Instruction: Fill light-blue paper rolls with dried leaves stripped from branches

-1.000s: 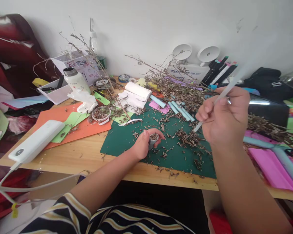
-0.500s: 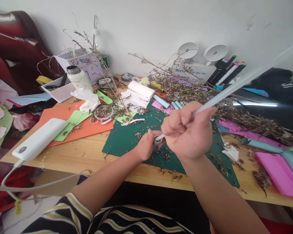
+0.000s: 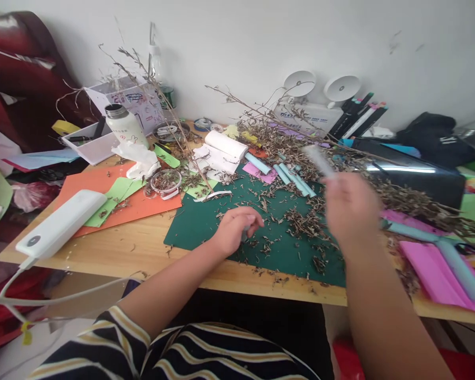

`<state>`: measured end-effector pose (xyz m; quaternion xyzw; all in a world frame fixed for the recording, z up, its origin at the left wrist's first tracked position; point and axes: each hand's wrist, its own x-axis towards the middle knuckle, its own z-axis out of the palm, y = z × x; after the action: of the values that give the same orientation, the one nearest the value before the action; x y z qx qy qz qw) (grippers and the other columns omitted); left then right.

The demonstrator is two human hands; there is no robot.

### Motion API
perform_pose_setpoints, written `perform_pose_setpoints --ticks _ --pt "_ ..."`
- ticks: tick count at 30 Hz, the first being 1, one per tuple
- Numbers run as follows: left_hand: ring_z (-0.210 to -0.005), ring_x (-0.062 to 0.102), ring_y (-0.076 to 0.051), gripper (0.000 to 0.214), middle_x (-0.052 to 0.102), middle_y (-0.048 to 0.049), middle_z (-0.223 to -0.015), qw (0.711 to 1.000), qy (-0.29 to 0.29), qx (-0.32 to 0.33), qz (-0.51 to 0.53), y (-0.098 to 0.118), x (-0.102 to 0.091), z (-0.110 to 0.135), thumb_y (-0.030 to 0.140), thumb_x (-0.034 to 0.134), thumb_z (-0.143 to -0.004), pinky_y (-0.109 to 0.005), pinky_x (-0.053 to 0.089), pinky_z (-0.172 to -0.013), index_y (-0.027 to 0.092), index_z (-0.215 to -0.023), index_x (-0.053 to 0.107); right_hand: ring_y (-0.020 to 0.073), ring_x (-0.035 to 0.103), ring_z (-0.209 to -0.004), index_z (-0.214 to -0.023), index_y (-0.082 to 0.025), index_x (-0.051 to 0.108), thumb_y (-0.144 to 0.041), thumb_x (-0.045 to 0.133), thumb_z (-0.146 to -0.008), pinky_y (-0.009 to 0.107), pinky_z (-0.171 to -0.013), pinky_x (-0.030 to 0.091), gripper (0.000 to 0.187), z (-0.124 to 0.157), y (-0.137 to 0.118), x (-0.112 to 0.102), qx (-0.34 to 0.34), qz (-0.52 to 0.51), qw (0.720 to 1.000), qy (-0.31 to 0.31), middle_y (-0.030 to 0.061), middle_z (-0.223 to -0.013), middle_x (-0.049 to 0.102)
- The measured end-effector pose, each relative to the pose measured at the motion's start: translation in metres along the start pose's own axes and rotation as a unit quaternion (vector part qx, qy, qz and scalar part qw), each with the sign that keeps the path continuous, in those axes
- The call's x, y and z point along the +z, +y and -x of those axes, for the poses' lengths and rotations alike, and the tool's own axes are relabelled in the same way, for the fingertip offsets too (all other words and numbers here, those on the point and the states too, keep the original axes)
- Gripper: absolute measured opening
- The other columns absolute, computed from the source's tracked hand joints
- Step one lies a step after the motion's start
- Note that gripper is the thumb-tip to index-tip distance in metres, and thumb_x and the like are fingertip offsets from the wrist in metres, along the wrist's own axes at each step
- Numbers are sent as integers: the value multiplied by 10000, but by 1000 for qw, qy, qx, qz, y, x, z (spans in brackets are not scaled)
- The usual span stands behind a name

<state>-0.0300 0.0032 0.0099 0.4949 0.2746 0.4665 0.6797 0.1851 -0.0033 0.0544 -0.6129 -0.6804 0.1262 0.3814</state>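
Observation:
My left hand [image 3: 239, 228] is closed over the green cutting mat [image 3: 198, 221], its fingers curled around a small pale tube [image 3: 245, 233], mostly hidden by them. Raised over the mat's right side, my right hand [image 3: 353, 214] is smeared by motion. It grips a translucent white stick [image 3: 319, 160] that points up and to the left. Below and left of that hand lies a heap of crumbled dried leaves [image 3: 305, 222]. Light-blue rolled paper tubes [image 3: 295, 179] rest at the mat's back edge.
Dried branches [image 3: 277, 119] spread across the back and right. A white power bank [image 3: 61, 224] with a cable sits front left, near orange paper [image 3: 77, 192] and a round clear container [image 3: 165, 182]. An uncapped bottle [image 3: 125, 126] stands behind. Pink paper [image 3: 429, 272] lies right.
My right hand has drawn the stick out of the small tube and moved right; the stick now tilts left. The left hand has curled further over the tube, hiding its opening.

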Motion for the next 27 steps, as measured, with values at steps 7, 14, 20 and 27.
perform_pose_setpoints --ticks 7,14,20,27 --pt "-360 332 -84 222 313 44 -393 956 49 -101 271 35 -5 2 238 350 -703 -265 347 -461 160 -517 442 320 180 -1272 -1326 -246 223 -443 291 -836 608 -967 138 533 -7 8 38 -56 215 963 -149 105 -1394 240" --pt "-384 349 -82 408 309 47 -470 903 63 -240 352 63 17 15 477 261 -804 -259 373 -427 160 -626 448 310 14 -1302 -1350 -274 23 -660 545 -572 561 -1010 72 1014 45 -57 39 -329 50 919 -209 135 -1432 50" --pt "-461 428 -115 553 394 9 -542 892 -6 -278 356 60 39 27 567 176 -815 -296 422 -472 138 -678 498 316 -8 -1300 -1336 -225 -131 -701 560 -482 558 -1008 43 1197 51 -64 29 -295 -5 928 -228 186 -1420 -54" --pt "-439 407 -115 558 379 6 -512 884 3 -280 374 48 46 32 540 161 -831 -268 397 -458 139 -687 521 319 67 -1298 -1347 -217 -55 -687 584 -484 589 -993 -16 1172 63 -66 19 -250 43 932 -258 168 -1413 109"
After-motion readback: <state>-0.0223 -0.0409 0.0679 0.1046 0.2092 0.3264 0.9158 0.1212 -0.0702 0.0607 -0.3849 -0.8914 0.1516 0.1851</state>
